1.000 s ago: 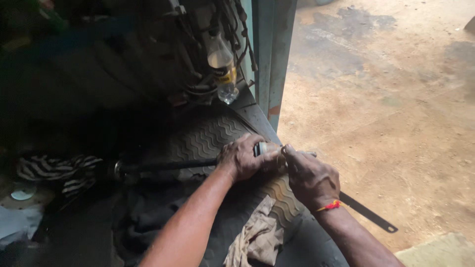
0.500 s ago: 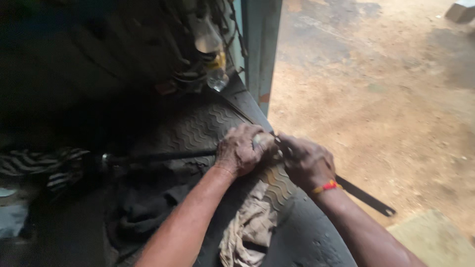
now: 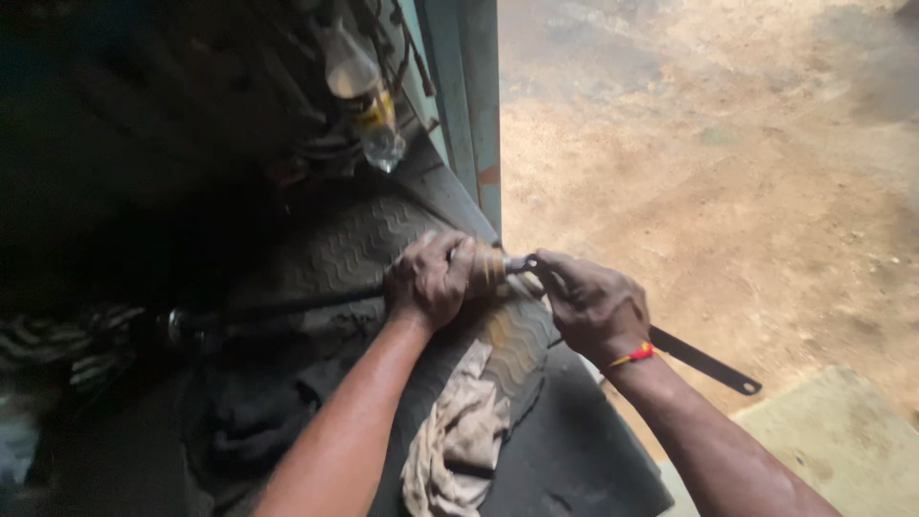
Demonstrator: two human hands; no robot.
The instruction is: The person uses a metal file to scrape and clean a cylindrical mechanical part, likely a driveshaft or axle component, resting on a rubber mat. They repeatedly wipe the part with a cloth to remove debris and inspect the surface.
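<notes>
A long dark metal shaft lies across a ribbed rubber mat, reaching from a joint at the left to the doorway. My left hand is closed round the shaft's right end, a yellowish metal fitting. My right hand wears a red wrist thread and grips a flat dark wrench, whose head meets the shaft's tip between the two hands. The wrench handle sticks out to the lower right over the ground.
A clear plastic bottle hangs among dark cables at the top. A dirty beige rag lies on the mat below my hands. A blue-green door post stands behind. Sandy ground fills the right; a striped cloth sits far left.
The view has shifted slightly. Both hands stay on the shaft end and wrench, with the right hand turned a little on the wrench.
</notes>
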